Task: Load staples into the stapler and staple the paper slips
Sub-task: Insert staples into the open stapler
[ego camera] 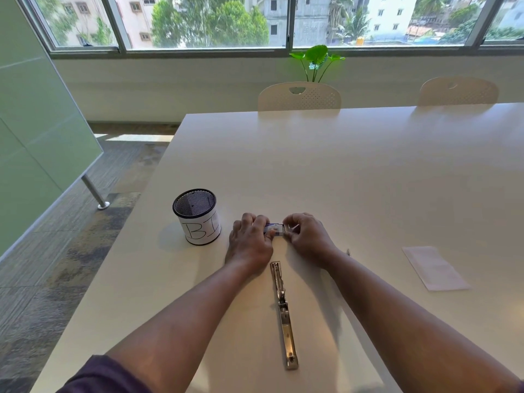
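Spanning most of the view, the white table carries a mesh pen cup wrapped in paper lettered "BI" at the left, and the paper slips lie flat well off to the right. Between the forearms the metal stapler lies opened out flat, its length pointing toward the hands. Just beyond its far end, the left hand and right hand both pinch a small staple box from opposite ends, fingers curled round it.

mesh cup, two chairs, plant
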A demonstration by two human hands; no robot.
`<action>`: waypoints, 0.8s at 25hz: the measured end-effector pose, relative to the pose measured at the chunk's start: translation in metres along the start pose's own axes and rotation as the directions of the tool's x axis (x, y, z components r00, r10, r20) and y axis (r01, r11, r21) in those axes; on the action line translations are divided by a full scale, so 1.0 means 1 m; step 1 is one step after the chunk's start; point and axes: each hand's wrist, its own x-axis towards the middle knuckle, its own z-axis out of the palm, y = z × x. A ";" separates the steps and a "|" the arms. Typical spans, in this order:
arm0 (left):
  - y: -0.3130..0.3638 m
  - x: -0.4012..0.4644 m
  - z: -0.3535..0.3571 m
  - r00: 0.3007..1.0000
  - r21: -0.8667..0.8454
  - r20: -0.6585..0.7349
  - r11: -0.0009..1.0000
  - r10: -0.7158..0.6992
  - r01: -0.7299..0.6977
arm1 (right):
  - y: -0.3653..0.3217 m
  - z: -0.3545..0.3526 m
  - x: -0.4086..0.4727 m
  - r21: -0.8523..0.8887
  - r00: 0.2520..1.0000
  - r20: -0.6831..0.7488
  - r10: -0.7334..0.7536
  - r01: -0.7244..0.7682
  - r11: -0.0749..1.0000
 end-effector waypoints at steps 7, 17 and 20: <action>-0.002 0.001 0.002 0.998 0.078 0.059 0.996 0.029 -0.034 | -0.001 -0.004 -0.003 0.095 0.999 -0.028 0.026 -0.023 0.995; -0.002 0.001 0.003 0.999 0.071 0.028 0.996 0.046 -0.048 | -0.006 -0.001 -0.003 0.149 0.986 -0.110 0.128 -0.111 0.983; -0.003 0.001 0.004 0.998 0.075 0.030 0.996 0.049 -0.051 | -0.008 0.001 -0.001 0.154 0.976 -0.131 0.174 -0.153 0.976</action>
